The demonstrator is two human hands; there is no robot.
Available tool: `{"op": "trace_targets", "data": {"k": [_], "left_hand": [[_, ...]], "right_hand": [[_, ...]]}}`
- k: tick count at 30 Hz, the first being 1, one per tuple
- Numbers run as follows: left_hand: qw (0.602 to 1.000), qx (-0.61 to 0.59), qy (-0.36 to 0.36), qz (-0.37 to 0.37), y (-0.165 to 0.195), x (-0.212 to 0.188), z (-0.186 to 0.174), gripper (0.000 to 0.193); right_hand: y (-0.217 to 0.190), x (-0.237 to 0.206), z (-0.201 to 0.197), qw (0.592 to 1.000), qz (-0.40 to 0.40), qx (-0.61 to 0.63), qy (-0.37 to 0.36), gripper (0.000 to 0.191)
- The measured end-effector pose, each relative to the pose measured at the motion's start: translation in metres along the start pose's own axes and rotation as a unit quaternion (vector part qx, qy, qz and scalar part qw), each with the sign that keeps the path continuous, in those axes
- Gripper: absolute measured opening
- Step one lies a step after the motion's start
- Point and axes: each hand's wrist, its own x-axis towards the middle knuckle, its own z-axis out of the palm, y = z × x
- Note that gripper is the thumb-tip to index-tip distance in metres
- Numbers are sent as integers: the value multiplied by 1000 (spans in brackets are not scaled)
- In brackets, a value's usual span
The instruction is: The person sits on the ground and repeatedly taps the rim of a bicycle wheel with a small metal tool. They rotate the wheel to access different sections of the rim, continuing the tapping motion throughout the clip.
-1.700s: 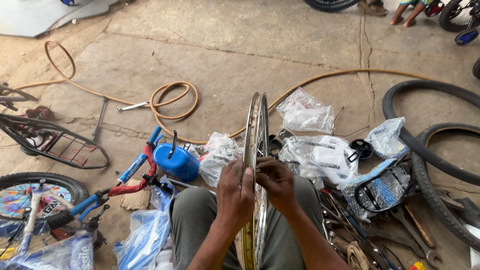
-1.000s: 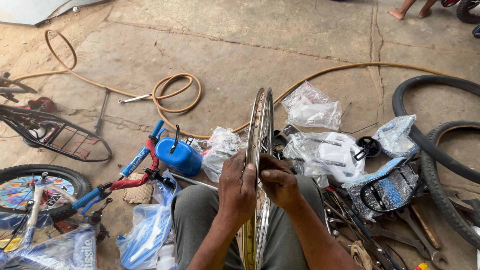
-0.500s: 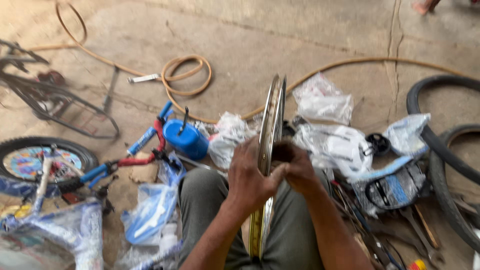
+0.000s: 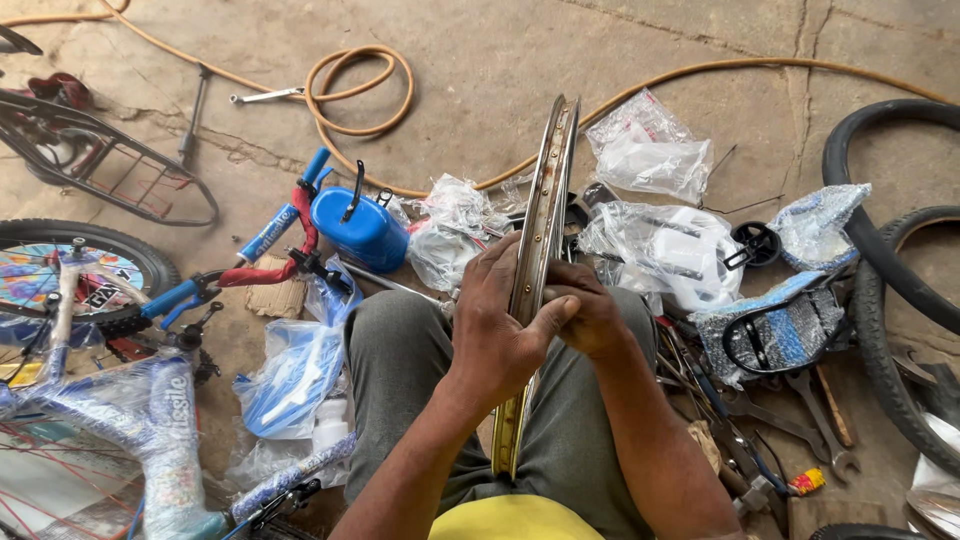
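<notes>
From the head camera, a bare metal bicycle rim (image 4: pixel 543 215) stands on edge between the person's knees, propped upright so both sides stay within reach. The left hand (image 4: pixel 497 330) wraps the rim's near edge, thumb pressed across it, steadying it; the right hand (image 4: pixel 590 315) is curled tight against the opposite flank (what its fingertips pinch is hidden). Wrenches (image 4: pixel 815 415) lie close by on the concrete floor (image 4: pixel 480 70), beside a blue oil can (image 4: pixel 358 228) and a coiled orange hose (image 4: pixel 358 90).

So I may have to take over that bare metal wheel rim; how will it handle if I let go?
The rim looks stiff and probably light. Standing on edge between both hands, it would likely tip or roll if released. Its shiny metal may be slippery.
</notes>
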Motion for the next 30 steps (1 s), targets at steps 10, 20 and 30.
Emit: {"op": "trace_targets", "data": {"k": [10, 20, 30], "left_hand": [[1000, 7, -5, -23, -1, 1, -1, 68], [999, 11, -39, -27, 6, -3, -2, 71], [1000, 22, 1, 20, 5, -7, 2, 82]], "right_hand": [[45, -15, 29, 974, -201, 41, 93, 32], [-9, -4, 13, 980, -132, -146, -2, 51], [25, 5, -7, 998, -28, -63, -12, 70]]}}
